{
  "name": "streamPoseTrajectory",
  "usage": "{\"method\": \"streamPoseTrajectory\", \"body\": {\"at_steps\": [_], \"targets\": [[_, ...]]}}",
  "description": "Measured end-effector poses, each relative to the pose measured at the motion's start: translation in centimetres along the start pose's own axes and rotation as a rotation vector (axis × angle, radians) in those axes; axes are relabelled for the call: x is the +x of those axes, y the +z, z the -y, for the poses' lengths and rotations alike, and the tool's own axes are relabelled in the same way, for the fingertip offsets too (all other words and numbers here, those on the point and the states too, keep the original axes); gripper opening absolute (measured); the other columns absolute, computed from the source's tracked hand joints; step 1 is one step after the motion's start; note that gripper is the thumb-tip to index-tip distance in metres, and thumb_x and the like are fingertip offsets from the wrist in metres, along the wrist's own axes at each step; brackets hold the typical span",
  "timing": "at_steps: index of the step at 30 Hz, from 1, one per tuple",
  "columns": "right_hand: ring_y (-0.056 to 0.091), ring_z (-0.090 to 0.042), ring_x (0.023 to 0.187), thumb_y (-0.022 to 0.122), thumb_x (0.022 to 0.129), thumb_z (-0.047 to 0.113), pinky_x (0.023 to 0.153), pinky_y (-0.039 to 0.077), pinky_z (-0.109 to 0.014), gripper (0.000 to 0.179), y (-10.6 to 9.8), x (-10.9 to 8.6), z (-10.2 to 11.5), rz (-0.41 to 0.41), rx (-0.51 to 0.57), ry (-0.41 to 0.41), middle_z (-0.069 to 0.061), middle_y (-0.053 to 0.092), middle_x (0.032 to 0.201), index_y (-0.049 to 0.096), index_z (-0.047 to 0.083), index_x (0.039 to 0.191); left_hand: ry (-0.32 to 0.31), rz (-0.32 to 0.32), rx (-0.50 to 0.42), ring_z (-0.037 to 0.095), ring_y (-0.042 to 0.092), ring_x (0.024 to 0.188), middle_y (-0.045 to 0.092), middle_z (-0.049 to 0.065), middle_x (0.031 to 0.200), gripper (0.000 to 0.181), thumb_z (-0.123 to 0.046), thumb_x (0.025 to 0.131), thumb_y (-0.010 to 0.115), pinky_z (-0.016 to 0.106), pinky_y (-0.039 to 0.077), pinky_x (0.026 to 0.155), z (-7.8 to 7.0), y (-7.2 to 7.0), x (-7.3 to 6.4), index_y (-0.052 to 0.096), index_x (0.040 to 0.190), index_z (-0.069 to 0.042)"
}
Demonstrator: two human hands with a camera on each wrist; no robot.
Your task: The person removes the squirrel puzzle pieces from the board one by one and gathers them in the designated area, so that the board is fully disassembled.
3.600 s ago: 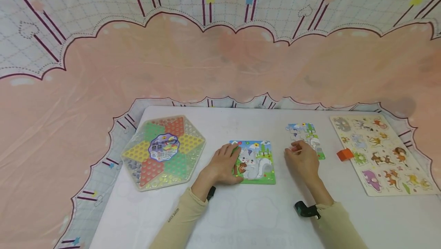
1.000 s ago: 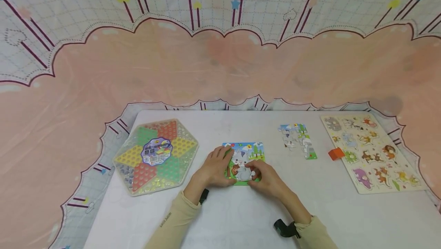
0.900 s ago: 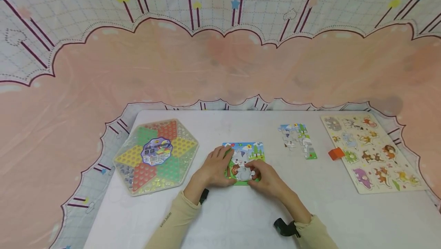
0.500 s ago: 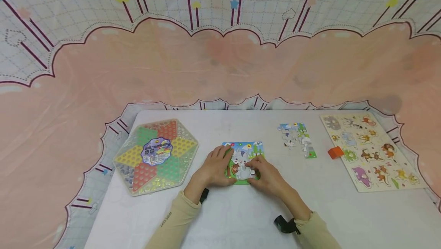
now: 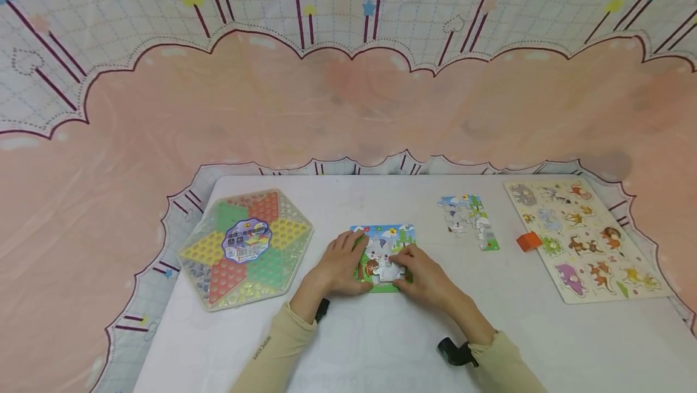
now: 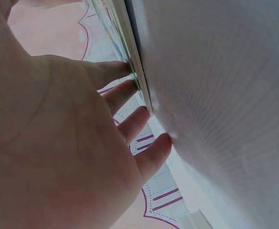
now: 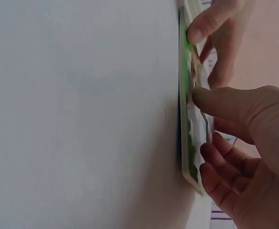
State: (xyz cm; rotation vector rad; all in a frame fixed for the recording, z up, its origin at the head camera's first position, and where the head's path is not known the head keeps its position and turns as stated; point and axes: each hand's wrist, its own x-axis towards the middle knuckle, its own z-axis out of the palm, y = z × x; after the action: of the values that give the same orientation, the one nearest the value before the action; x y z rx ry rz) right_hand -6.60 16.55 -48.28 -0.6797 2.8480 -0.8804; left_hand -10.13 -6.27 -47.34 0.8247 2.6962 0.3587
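A squirrel-picture jigsaw board (image 5: 392, 234) with a green lower border lies flat on the table. My left hand (image 5: 340, 265) rests along its left side, fingers extended and thumb at the lower edge. In the left wrist view, its fingertips (image 6: 138, 86) touch the board's edge and the table beside it. Over the lower right of the board, my right hand (image 5: 427, 278) pinches a grey-white puzzle piece (image 5: 388, 272) between thumb and fingers. The right wrist view shows that thumb (image 7: 211, 99) low over the board's face; the fingers partly hide the piece's right side.
Several loose puzzle pieces (image 5: 484, 227) lie right of the board. Farther right are an orange block (image 5: 529, 241) and a wooden animal peg board (image 5: 588, 217). A wrapped hexagonal Chinese checkers board (image 5: 245, 248) lies to the left on the white table (image 5: 354, 344).
My right hand has moved left from the loose pieces to the board, bringing the puzzle piece. Over the last second, the piece has turned slightly under its fingers; my left hand has stayed put.
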Motion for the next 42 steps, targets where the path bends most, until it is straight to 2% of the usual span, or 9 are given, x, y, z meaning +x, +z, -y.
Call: {"method": "streamPoseTrajectory", "body": {"at_steps": [10, 14, 24, 33, 42], "targets": [[0.055, -0.022, 0.097, 0.081, 0.08, 0.011, 0.081, 0.05, -0.04, 0.042, -3.0, -1.4, -2.5, -0.065, -0.035, 0.067, -0.005, 0.057, 0.106, 0.067, 0.001, 0.118, 0.0, 0.017, -0.021, 0.036, 0.015, 0.147, 0.02, 0.014, 0.16, 0.096, -0.051, 0.083, 0.069, 0.052, 0.021, 0.116, -0.1, -0.4, -0.1, 0.025, 0.155, -0.005], [0.057, -0.024, 0.097, 0.08, 0.08, 0.01, 0.08, 0.05, -0.041, 0.043, -4.3, -1.9, -4.0, -0.07, -0.064, 0.12, -0.007, 0.058, 0.105, 0.067, 0.0, 0.119, -0.001, 0.021, -0.018, 0.036, 0.015, 0.147, 0.021, 0.014, 0.16, 0.096, -0.051, 0.083, 0.069, 0.052, 0.022, 0.115, -0.1, -0.4, 0.0, 0.026, 0.155, -0.005], [0.058, -0.031, 0.099, 0.079, 0.08, 0.009, 0.082, 0.051, -0.048, 0.042, -7.2, -2.5, -7.2, -0.061, -0.083, 0.165, -0.015, 0.059, 0.111, 0.066, -0.002, 0.118, -0.012, 0.033, -0.013, 0.035, 0.015, 0.147, 0.02, 0.013, 0.16, 0.096, -0.052, 0.083, 0.068, 0.051, 0.021, 0.116, -0.1, -0.4, 0.0, 0.026, 0.156, -0.005], [0.057, -0.035, 0.101, 0.08, 0.079, 0.008, 0.082, 0.051, -0.051, 0.042, -9.0, -2.8, -8.9, -0.053, -0.15, 0.145, -0.019, 0.059, 0.11, 0.067, -0.005, 0.117, -0.004, 0.014, -0.025, 0.034, 0.016, 0.147, 0.021, 0.013, 0.159, 0.095, -0.051, 0.083, 0.069, 0.05, 0.022, 0.116, -0.3, -0.5, 0.0, 0.027, 0.155, -0.006], [0.056, -0.038, 0.101, 0.079, 0.079, 0.008, 0.082, 0.049, -0.052, 0.043, -9.7, -2.9, -10.0, -0.038, -0.177, 0.155, -0.021, 0.059, 0.11, 0.067, -0.006, 0.118, 0.001, -0.003, -0.025, 0.034, 0.017, 0.146, 0.023, 0.012, 0.158, 0.095, -0.051, 0.082, 0.07, 0.05, 0.023, 0.115, -0.2, -0.4, -0.1, 0.028, 0.155, -0.006]]}}
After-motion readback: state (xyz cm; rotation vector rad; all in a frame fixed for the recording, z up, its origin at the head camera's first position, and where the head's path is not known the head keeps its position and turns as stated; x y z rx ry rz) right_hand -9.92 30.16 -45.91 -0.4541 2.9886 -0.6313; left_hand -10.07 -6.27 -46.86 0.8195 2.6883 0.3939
